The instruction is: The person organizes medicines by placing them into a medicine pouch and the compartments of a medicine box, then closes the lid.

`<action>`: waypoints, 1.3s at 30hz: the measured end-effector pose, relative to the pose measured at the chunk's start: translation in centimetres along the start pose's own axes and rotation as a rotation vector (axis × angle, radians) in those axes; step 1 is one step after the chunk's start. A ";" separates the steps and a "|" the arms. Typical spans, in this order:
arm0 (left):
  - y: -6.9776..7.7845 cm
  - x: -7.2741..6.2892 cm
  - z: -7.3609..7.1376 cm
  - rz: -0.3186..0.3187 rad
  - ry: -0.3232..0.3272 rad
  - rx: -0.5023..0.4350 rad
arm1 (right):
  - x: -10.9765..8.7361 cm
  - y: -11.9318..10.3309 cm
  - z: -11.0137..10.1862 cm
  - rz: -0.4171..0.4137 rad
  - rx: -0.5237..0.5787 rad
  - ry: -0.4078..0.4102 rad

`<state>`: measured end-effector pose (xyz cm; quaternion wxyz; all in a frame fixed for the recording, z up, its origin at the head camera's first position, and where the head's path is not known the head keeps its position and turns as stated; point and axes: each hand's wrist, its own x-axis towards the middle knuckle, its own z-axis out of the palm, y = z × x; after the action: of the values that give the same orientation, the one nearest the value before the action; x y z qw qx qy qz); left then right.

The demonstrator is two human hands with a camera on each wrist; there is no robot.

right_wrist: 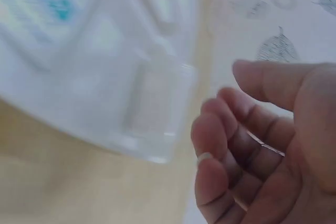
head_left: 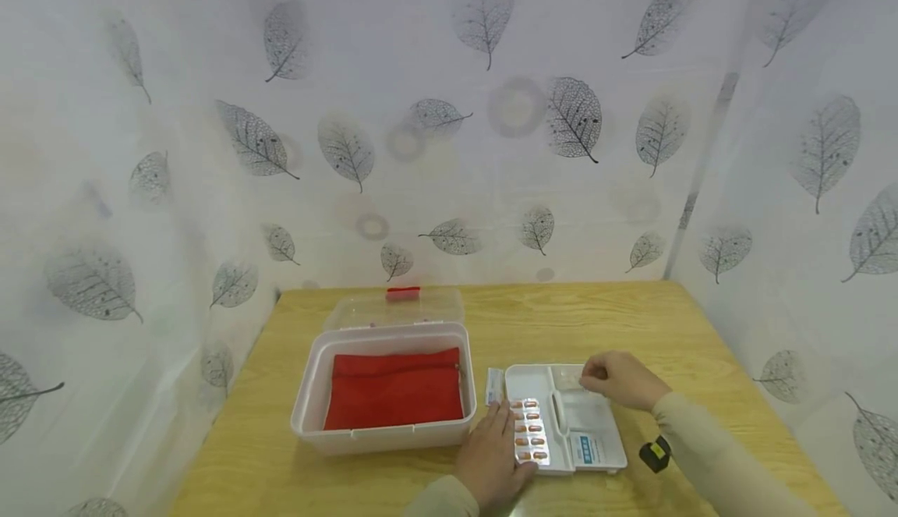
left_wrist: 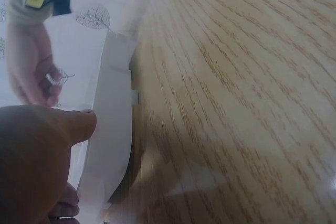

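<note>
A shallow white divided case (head_left: 599,416) lies on the table. My left hand (head_left: 493,455) rests at its left side, fingers extended along the edge beside a blister pack (head_left: 531,433) of orange capsules. In the left wrist view the thumb (left_wrist: 76,126) touches the case's rim. My right hand (head_left: 620,380) hovers near the case's far right compartment. From the right wrist view, its fingers (right_wrist: 210,135) are loosely bent with nothing between them and the thumb. A pale rectangular item (right_wrist: 152,98) sits in that compartment, blurred. A blue-and-white packet (head_left: 588,448) lies in the near right compartment.
Left of the case stands a whitish plastic box (head_left: 302,408) with its clear lid (head_left: 358,313) tipped back, holding a red zippered pouch (head_left: 396,396). A small white packet (head_left: 494,384) lies between box and case. A small black block (head_left: 655,455) is at the right sleeve.
</note>
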<state>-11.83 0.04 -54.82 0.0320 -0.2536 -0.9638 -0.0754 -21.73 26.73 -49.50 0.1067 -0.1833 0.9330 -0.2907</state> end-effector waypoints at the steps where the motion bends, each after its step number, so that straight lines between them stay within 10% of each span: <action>1: 0.0 0.0 0.0 0.000 0.002 0.001 | 0.6 -0.2 -0.5 0.009 0.004 0.016; 19: 0.1 -0.2 0.2 0.000 0.017 0.016 | 11.4 -2.7 -4.7 -0.011 -0.171 -0.059; 39: 0.1 -0.2 0.0 -0.035 -0.027 -0.002 | 15.4 -4.2 2.5 -0.093 -0.274 -0.161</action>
<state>-11.59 0.03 -54.80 0.0172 -0.2377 -0.9684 -0.0735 -33.77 16.04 -50.49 0.1418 -0.2619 0.9428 -0.1497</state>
